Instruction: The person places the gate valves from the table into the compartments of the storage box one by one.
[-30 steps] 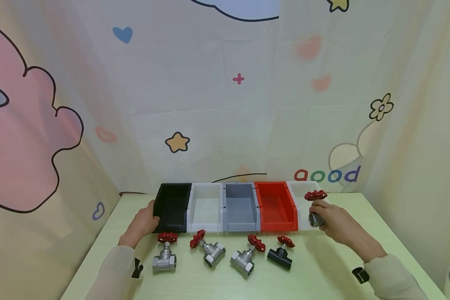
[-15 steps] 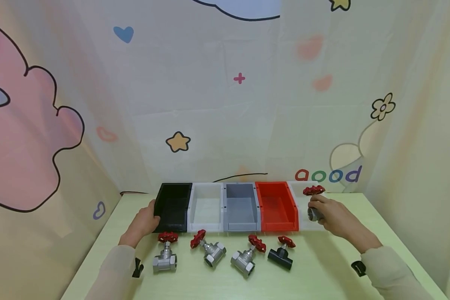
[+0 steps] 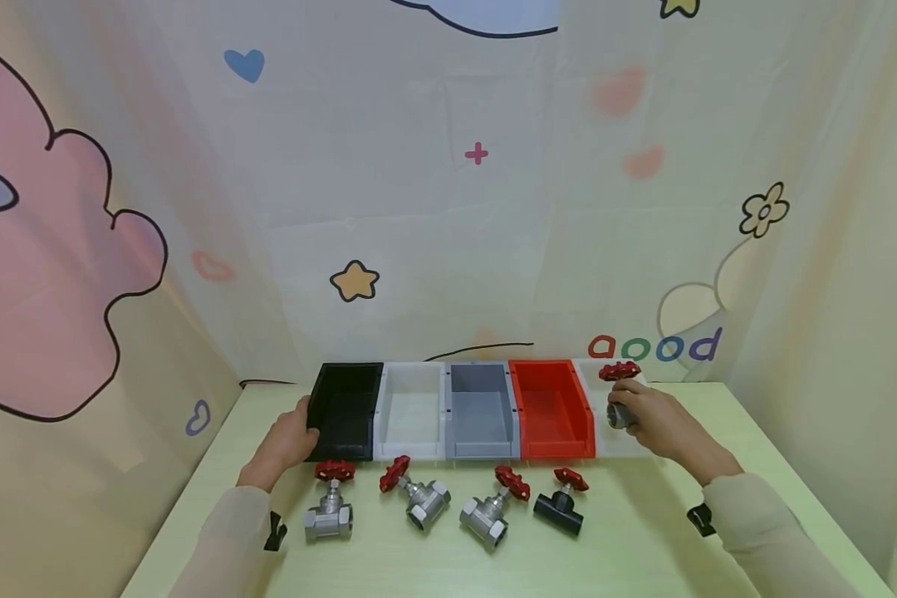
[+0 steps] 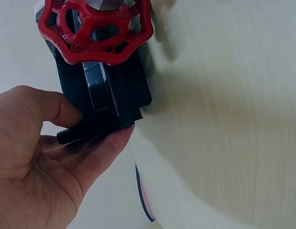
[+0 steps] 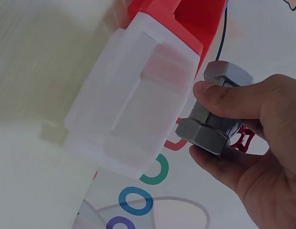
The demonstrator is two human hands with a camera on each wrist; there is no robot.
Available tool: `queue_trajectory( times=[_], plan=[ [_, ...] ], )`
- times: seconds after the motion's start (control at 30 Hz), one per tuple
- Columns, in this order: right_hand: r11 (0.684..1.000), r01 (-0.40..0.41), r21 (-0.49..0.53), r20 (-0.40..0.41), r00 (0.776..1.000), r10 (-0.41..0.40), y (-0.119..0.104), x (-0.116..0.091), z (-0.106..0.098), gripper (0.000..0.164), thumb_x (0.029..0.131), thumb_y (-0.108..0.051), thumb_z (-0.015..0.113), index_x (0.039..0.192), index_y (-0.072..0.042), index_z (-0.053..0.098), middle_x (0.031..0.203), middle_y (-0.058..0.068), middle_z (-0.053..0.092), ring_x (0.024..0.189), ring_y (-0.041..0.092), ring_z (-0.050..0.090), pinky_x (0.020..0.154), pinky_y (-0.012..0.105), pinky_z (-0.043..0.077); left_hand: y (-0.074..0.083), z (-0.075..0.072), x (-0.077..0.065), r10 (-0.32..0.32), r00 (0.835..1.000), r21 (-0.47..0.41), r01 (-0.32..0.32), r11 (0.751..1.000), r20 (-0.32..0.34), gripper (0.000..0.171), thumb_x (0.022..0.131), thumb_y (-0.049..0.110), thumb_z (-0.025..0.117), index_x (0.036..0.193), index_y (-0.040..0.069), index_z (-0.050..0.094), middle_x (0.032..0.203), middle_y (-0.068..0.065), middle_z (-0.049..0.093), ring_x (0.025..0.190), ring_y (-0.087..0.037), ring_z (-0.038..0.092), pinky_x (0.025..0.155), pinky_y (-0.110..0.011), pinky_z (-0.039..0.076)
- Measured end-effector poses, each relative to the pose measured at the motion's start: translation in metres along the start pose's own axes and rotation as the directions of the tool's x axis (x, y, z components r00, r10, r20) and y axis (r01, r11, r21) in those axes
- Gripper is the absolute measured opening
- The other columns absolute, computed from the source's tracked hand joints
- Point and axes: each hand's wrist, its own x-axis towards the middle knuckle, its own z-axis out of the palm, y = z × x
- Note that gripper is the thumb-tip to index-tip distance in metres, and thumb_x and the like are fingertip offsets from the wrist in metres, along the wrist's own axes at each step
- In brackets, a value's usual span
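Observation:
My left hand (image 3: 284, 442) grips the left wall of the black bin (image 3: 346, 407), thumb inside and fingers outside, as the left wrist view shows. Over the white bin (image 3: 604, 436) at the right end, my right hand (image 3: 661, 419) holds a metal gate valve (image 5: 210, 114) by its body between thumb and fingers. The valve's red handwheel (image 3: 619, 371) points up. In front of the bins lie several more valves: a silver one (image 3: 330, 521) at the left, two others (image 3: 426, 502) (image 3: 484, 521) in the middle, and a black-bodied one (image 3: 560, 512).
Between the end bins stand another white bin (image 3: 411, 409), a grey bin (image 3: 482, 411) and a red bin (image 3: 551, 409), side by side in one row. They stand on a pale table (image 3: 419, 573), before a patterned curtain (image 3: 419, 208).
My right hand has moved slightly left and farther back with the valve, over the right-hand white bin. The left hand stays on the black bin.

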Motion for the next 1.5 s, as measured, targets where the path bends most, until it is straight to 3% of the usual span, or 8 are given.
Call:
queue_trajectory(
  times=[0.17,0.4,0.77,1.03,1.2,1.4,1.5],
  plan=[
    [1.0,-0.017,0.014,0.002,1.0,0.017,0.005,0.008,0.007,0.045,0.073,0.006,0.078,0.116,-0.001,0.068,0.122,0.016,0.061,0.104,0.039,0.063,0.086,0.051,0.055,-0.001,-0.002,0.001,0.008,1.0,0.0,-0.008,1.0,-0.006,0.068,0.094,0.011,0.05,0.149,-0.013,0.019,0.108,-0.031,0.064,0.072,-0.023,0.054,0.072,-0.041,0.046],
    [0.999,-0.033,0.033,0.012,0.999,0.033,0.012,0.01,0.016,0.044,0.074,0.006,0.077,0.117,-0.001,0.068,0.125,0.018,0.061,0.108,0.041,0.062,0.088,0.053,0.053,0.0,-0.001,-0.001,-0.011,1.0,-0.011,0.011,1.0,0.003,0.069,0.093,0.011,0.049,0.151,-0.011,0.018,0.077,-0.016,0.06,0.057,-0.02,0.047,0.063,-0.037,0.041],
    [0.998,-0.036,0.051,0.04,0.999,0.034,0.019,0.014,0.028,0.043,0.075,0.004,0.078,0.117,-0.002,0.069,0.124,0.018,0.063,0.112,0.041,0.06,0.089,0.053,0.053,-0.001,0.0,0.0,-0.009,1.0,-0.002,0.009,1.0,-0.01,0.068,0.093,0.011,0.05,0.15,-0.012,0.02,0.091,-0.023,0.065,0.065,-0.022,0.051,0.068,-0.04,0.043],
    [0.996,-0.051,0.079,0.07,0.997,0.046,0.025,0.015,0.038,0.042,0.075,0.002,0.077,0.116,-0.003,0.069,0.123,0.017,0.063,0.112,0.042,0.059,0.092,0.055,0.051,-0.001,0.001,0.0,-0.004,1.0,0.005,0.004,1.0,-0.02,0.068,0.093,0.011,0.051,0.149,-0.012,0.021,0.117,-0.035,0.061,0.074,-0.024,0.054,0.075,-0.043,0.047],
    [0.995,-0.049,0.082,0.076,0.996,0.043,0.028,0.018,0.041,0.041,0.075,0.002,0.077,0.115,-0.002,0.069,0.123,0.018,0.063,0.112,0.042,0.059,0.091,0.055,0.051,-0.003,0.001,0.0,-0.01,1.0,-0.001,0.01,1.0,-0.014,0.068,0.093,0.011,0.05,0.15,-0.011,0.02,0.103,-0.028,0.065,0.07,-0.023,0.052,0.072,-0.041,0.045],
    [0.996,-0.048,0.082,0.09,0.995,0.04,0.031,0.022,0.045,0.04,0.075,0.002,0.077,0.115,-0.001,0.069,0.122,0.019,0.063,0.112,0.043,0.059,0.092,0.055,0.051,-0.003,0.001,0.0,-0.013,1.0,-0.004,0.013,1.0,-0.015,0.068,0.093,0.011,0.051,0.15,-0.011,0.02,0.107,-0.029,0.065,0.073,-0.023,0.054,0.075,-0.042,0.046],
    [0.995,-0.042,0.085,0.095,0.995,0.034,0.031,0.023,0.047,0.04,0.075,0.003,0.077,0.114,-0.001,0.07,0.121,0.019,0.064,0.111,0.042,0.06,0.092,0.055,0.051,-0.002,0.001,0.0,-0.015,1.0,-0.01,0.015,1.0,-0.01,0.068,0.093,0.011,0.05,0.15,-0.011,0.02,0.1,-0.026,0.066,0.071,-0.023,0.053,0.074,-0.042,0.046]
  ],
)
